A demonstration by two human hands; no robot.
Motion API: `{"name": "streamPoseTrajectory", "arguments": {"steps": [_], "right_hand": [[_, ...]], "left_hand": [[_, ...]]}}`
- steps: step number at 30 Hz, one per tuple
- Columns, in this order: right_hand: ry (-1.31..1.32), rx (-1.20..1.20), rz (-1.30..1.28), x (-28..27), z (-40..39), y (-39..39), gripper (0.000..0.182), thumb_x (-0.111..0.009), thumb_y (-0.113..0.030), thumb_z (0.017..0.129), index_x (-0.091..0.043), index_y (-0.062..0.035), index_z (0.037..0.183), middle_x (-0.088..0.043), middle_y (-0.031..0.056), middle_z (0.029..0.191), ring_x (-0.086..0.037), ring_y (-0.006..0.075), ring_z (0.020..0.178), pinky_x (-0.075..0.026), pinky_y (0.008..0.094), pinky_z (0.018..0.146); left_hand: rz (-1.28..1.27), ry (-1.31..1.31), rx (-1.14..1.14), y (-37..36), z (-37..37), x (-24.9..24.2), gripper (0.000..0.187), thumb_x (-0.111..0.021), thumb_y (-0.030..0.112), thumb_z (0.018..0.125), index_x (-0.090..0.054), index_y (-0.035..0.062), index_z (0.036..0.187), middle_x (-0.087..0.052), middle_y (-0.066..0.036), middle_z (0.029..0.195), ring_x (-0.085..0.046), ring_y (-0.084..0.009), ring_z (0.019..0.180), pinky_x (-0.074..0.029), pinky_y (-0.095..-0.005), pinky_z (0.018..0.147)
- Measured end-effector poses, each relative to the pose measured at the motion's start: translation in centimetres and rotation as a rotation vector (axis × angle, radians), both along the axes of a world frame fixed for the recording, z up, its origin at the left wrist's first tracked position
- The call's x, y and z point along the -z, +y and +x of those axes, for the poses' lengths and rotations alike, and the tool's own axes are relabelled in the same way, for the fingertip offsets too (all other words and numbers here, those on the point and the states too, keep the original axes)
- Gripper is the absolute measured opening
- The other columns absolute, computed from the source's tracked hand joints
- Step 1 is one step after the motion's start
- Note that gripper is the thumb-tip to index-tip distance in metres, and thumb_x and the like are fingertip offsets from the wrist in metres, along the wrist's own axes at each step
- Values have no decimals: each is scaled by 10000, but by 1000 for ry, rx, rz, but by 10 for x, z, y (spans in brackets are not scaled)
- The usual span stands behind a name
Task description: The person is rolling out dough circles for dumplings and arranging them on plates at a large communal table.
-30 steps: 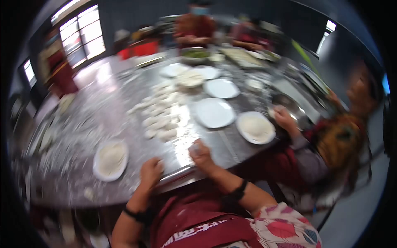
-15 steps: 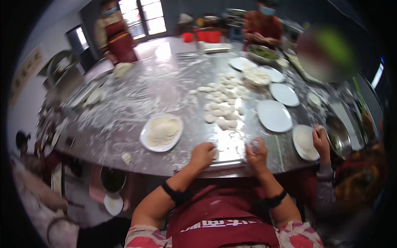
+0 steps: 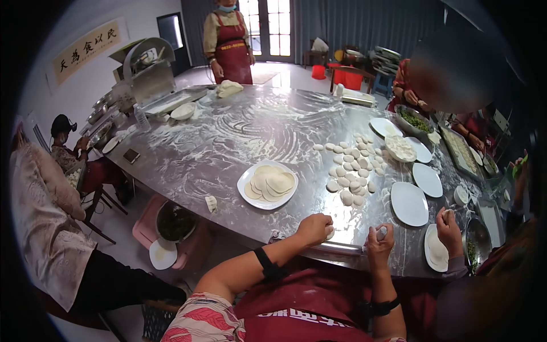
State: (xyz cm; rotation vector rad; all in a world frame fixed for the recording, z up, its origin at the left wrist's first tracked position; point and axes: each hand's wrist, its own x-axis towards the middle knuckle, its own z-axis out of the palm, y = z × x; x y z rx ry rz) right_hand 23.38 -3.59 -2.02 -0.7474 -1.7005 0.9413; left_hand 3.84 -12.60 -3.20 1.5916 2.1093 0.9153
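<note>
At the table's near edge, my left hand (image 3: 314,229) is closed with its fingertips on a small white dough wrapper (image 3: 330,232). To its right, my right hand (image 3: 379,248) is wrapped round a rolling pin, whose pale rounded end (image 3: 382,232) sticks out by the thumb; the rest of it is hidden. Beyond both hands lie several small floured dough discs (image 3: 347,198) on the steel table (image 3: 228,171). Left of my left hand, a white plate (image 3: 246,198) bears a stack of rolled dough wrappers (image 3: 270,183).
White plates (image 3: 409,205) and a bowl of flour (image 3: 400,149) stand to the right. A co-worker's hand (image 3: 449,233) is close on that side, beside a metal bowl of green filling (image 3: 477,245). Another person (image 3: 232,45) stands across the table. A phone (image 3: 131,155) lies near the left edge.
The view has swung left and become sharper, so the table's contents appear farther right. Both my hands remain closed at the near edge, with the rolling pin still in the right.
</note>
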Motion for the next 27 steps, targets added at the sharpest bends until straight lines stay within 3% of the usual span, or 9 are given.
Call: {"name": "streamPoseTrajectory", "arguments": {"steps": [27], "right_hand": [[-2, 55, 53, 3, -4, 2, 142, -591, -21, 826, -451, -45, 837, -474, 19, 518, -465, 74, 442, -344, 250, 401]], "left_hand": [[13, 26, -8, 3, 0, 4, 199, -609, 220, 784, -664, 69, 901, -646, -158, 850, -615, -342, 837, -474, -424, 728]]}}
